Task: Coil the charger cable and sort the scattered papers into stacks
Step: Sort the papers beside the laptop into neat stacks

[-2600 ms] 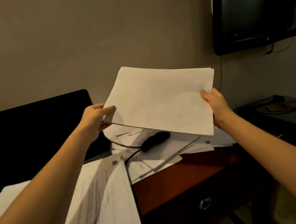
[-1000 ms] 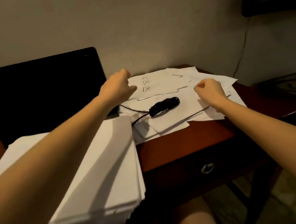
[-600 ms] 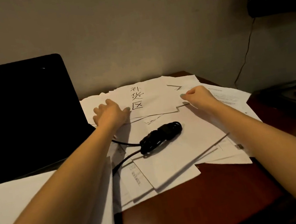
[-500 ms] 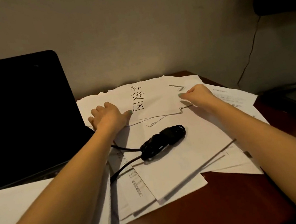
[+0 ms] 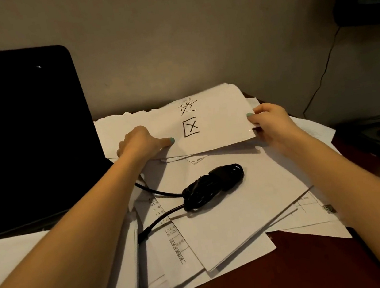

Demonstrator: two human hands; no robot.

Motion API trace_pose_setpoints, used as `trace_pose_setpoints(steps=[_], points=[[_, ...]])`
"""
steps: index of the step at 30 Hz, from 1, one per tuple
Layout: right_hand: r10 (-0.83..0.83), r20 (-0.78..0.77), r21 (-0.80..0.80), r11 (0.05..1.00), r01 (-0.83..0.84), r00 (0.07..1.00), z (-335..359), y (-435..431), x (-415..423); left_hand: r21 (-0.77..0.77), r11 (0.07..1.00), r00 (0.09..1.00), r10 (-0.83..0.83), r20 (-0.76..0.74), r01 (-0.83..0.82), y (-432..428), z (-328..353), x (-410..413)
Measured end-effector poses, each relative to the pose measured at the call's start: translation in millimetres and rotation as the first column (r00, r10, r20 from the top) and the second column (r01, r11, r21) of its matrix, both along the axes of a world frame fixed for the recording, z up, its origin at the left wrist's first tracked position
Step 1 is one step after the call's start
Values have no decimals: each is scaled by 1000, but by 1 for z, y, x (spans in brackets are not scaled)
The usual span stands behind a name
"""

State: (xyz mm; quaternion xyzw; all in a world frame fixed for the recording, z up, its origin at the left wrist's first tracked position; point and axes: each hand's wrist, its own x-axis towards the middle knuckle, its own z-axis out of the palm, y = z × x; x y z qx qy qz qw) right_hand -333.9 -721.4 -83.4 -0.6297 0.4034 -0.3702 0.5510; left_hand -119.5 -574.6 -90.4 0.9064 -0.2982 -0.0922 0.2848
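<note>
- The desk (image 5: 324, 259) carries a loose spread of scattered papers (image 5: 231, 211), lying nearer the person than both grips; a tidy stack (image 5: 16, 256) sits outside the left forearm, the likely place for this sheet.
- The hand-lettered sheet (image 5: 211, 126) spans the gap between the hands, long axis running hand to hand, its near edge lifted off the pile.
- The coiled charger cable (image 5: 212, 185) rests on the papers just below that sheet, about midway between the wrists, clear of it.
- The left hand (image 5: 142, 143) pinches the sheet's left near corner, thumb on top.
- The right hand (image 5: 269, 119) pinches its right edge likewise; both seem equally placed to lift.
</note>
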Motion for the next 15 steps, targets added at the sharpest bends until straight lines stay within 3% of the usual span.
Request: trace_pose_setpoints(steps=[3, 6, 8, 12, 15], points=[[-25, 0, 3, 1000, 25, 1000, 4, 2, -1, -104, 994, 990, -40, -136, 26, 1, 2, -1], [0, 130, 196, 980, -25, 991, 8, 6, -3, -168, 983, 971, -105, -216, 68, 2, 0, -6], [45, 137, 237, 969, -77, 990, 6, 3, -7, -229, 971, 956, -135, -260, 75, 3, 1, -13], [89, -217, 44, 996, -81, 972, -6, -6, -9, -323, 929, 931, -266, -250, 178, 3, 7, -23], [51, -228, -135, 987, -84, 972, -3, -5, -7, -448, 882, 921, -287, -262, 147, 3, 9, -26]])
